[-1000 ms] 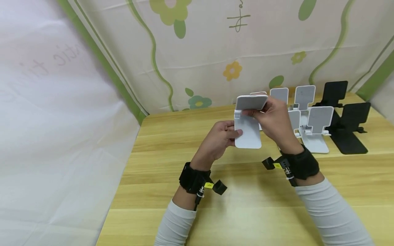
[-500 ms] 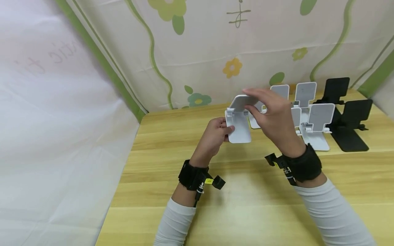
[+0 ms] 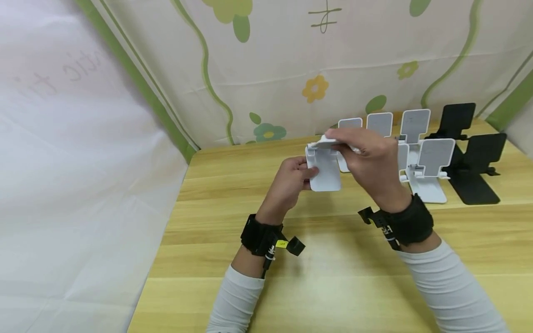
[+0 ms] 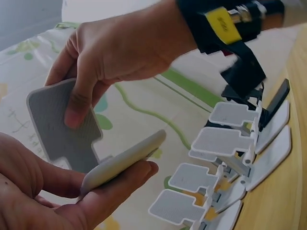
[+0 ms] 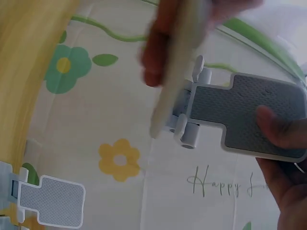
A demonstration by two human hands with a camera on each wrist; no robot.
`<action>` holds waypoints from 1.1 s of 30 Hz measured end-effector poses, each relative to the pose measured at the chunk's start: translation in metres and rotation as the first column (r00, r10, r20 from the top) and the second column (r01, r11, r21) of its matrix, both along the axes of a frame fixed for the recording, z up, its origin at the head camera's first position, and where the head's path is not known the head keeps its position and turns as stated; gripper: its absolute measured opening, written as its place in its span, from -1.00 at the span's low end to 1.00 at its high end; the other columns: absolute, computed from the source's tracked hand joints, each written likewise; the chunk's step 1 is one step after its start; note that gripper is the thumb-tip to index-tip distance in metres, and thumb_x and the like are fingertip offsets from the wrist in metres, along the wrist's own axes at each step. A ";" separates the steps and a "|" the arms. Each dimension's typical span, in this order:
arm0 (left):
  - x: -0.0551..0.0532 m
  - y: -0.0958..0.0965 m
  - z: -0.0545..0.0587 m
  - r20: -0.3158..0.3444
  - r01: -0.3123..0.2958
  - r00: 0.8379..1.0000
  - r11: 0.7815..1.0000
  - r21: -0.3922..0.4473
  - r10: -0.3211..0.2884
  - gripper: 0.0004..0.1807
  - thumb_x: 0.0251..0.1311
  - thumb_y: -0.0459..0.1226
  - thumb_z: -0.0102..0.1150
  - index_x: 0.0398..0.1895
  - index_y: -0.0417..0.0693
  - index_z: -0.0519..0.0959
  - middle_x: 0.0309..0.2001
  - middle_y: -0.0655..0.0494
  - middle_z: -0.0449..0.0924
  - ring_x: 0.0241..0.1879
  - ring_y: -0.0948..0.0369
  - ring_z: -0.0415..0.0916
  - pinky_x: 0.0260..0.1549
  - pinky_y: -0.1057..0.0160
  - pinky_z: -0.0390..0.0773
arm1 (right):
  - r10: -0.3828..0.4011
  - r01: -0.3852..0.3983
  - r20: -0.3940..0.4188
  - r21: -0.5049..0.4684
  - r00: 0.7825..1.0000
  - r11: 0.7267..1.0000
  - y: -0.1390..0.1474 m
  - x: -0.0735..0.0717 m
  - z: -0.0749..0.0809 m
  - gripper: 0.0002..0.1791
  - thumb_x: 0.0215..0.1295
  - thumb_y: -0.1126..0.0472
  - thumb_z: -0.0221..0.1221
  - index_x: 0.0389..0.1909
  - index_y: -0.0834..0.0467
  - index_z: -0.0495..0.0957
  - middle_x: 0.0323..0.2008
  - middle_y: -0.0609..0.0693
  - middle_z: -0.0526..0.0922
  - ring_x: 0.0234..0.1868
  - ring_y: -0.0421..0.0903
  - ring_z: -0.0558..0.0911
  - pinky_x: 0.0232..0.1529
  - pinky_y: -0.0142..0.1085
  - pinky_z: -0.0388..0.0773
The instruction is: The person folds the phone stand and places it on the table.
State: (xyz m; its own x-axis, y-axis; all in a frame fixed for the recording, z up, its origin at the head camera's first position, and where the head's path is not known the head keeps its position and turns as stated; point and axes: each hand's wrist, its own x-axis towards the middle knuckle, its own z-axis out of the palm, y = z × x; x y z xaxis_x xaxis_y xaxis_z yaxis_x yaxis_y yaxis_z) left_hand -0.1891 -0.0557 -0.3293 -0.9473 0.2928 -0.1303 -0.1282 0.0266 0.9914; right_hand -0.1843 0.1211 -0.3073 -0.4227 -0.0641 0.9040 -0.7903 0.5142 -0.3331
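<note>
Simply, white stand (image 3: 323,163) in grip: base (image 3: 328,177) in left hand (image 3: 290,181), padded plate (image 4: 53,115) in right hand (image 3: 370,159)

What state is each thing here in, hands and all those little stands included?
Held white stand: off the wooden table, panel angled from base
Left hand: fingers gripping the base
Right hand: fingers pinching the panel
Other white stands: on the table, panels raised
Two black stands: on the table, panels raised
Black wristbands: strapped on

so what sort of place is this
Probably an improvised tabletop workspace, perhaps for handling small products: flower-print fabric rises behind a wood-grain table, with white phone stands and black phone stands grouped on its right in the head view.
</note>
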 end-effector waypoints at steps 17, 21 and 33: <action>-0.001 -0.026 0.014 -0.001 -0.068 0.998 0.983 0.170 0.069 -0.61 0.56 -0.42 -0.12 0.30 -0.53 0.43 0.17 -0.40 0.58 -0.10 0.15 0.67 -0.28 0.43 0.69 | 0.053 -0.027 -0.087 0.279 0.995 0.960 -0.025 0.006 -0.025 -0.73 0.14 0.60 0.35 -0.22 0.24 0.76 -0.17 0.15 0.80 -0.12 0.09 0.78 -0.07 -0.06 0.74; -0.002 -0.027 0.016 0.002 -0.068 0.998 0.979 0.191 0.069 -0.60 0.56 -0.42 -0.13 0.31 -0.53 0.41 0.18 -0.41 0.57 -0.08 0.11 0.68 -0.27 0.42 0.71 | 0.080 -0.059 -0.059 0.290 0.995 0.955 -0.023 0.006 -0.021 -0.67 0.10 0.63 0.35 -0.16 0.25 0.75 -0.14 0.15 0.80 -0.09 0.09 0.77 -0.03 -0.12 0.72; -0.002 -0.028 0.018 0.043 -0.080 0.997 0.964 0.254 0.071 -0.56 0.55 -0.44 -0.11 0.42 -0.38 0.36 0.29 -0.25 0.52 0.17 -0.04 0.61 -0.12 0.29 0.72 | 0.371 -0.231 0.827 -0.297 0.422 0.926 0.003 0.006 0.010 -0.35 0.59 -0.05 0.04 0.48 0.28 0.21 0.35 0.19 0.38 0.29 0.02 0.46 0.37 -0.04 0.38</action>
State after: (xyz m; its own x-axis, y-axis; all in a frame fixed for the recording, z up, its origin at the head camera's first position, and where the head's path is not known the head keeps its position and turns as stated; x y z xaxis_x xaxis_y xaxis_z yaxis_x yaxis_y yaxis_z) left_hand -0.1907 -0.0832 -0.3108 -0.9644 0.2480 -0.0922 -0.1528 -0.2374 0.9593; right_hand -0.1781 0.1243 -0.2973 -0.9560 -0.2757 0.1003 -0.1606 0.2056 -0.9654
